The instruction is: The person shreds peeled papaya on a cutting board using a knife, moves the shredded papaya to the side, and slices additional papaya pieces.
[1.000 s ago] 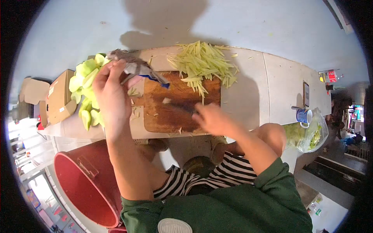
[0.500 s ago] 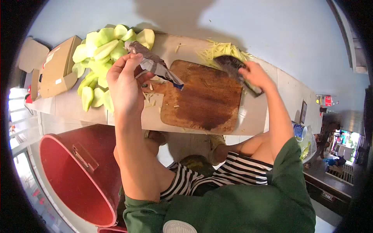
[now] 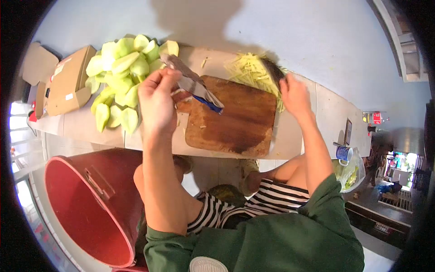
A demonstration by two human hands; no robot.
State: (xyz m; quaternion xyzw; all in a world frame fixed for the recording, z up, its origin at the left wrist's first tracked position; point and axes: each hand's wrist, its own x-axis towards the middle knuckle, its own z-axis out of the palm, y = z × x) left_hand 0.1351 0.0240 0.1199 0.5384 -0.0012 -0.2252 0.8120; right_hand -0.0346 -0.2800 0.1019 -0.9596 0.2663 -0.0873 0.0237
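Observation:
My left hand [image 3: 157,93] pinches a crumpled grey and blue wrapper-like piece [image 3: 192,84], held above the left part of the wooden cutting board [image 3: 231,118]. In my right hand [image 3: 294,95] is a dark, wide-bladed knife [image 3: 273,72], its blade tilted against a pile of pale green strips [image 3: 249,69] behind the board's back right edge. A few small scraps lie on the board. Left of my left hand, a heap of peeled light green pieces [image 3: 120,68] rests on the counter.
An open cardboard box [image 3: 70,86] stands at the far left of the tiled counter [image 3: 326,109]. Below it is a large red bin [image 3: 93,204]. At the right are a blue and white cup [image 3: 344,154], a plastic bag [image 3: 355,174], a phone-like object [image 3: 348,131] and a bottle [image 3: 376,117].
The knife has gone from over the board to the strip pile, and its blade now stands more upright. The wrapper stays in my left hand. The camera view has shifted.

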